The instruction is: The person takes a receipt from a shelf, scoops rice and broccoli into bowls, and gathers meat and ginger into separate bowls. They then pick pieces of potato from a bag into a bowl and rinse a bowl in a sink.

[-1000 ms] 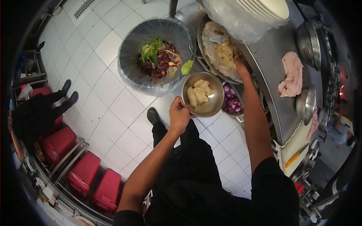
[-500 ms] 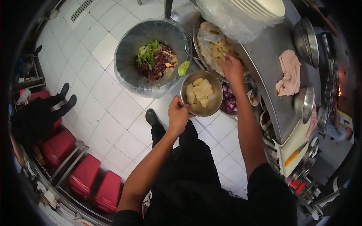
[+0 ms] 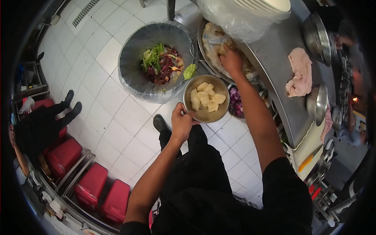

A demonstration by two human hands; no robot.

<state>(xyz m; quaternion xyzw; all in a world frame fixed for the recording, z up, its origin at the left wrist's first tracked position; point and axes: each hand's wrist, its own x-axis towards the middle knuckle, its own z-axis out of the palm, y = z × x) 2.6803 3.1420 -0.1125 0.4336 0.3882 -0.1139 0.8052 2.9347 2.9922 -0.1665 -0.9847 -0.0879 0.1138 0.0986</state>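
My left hand (image 3: 182,122) grips the near-left rim of a round metal bowl (image 3: 187,102), thumb over the edge. Several pale yellow chunks (image 3: 211,94), perhaps potato, lie inside it. Beyond the bowl, my right hand (image 3: 232,62) is down in a wide metal pot (image 3: 201,49) holding more pale pieces (image 3: 249,66) and a clear plastic bag (image 3: 213,37). Its fingers are curled among the pieces; the fingertips are partly hidden, so I cannot make out what is between them. A container of purple onion pieces (image 3: 236,102) sits beside the bowl, partly under my right forearm.
Left of the pot stands a lined bin (image 3: 131,86) with vegetable scraps; a green leaf (image 3: 190,71) hangs at its edge. The steel counter (image 3: 274,58) carries bagged white plates (image 3: 270,8), a pink cloth (image 3: 299,72) and metal bowls (image 3: 317,103). Another person's legs (image 3: 64,111) show at left.
My right hand has moved forward and left, deeper into the pot. The chunks in the bowl lie differently, looking smaller and more separate. My left hand still holds the bowl, slightly shifted in view.
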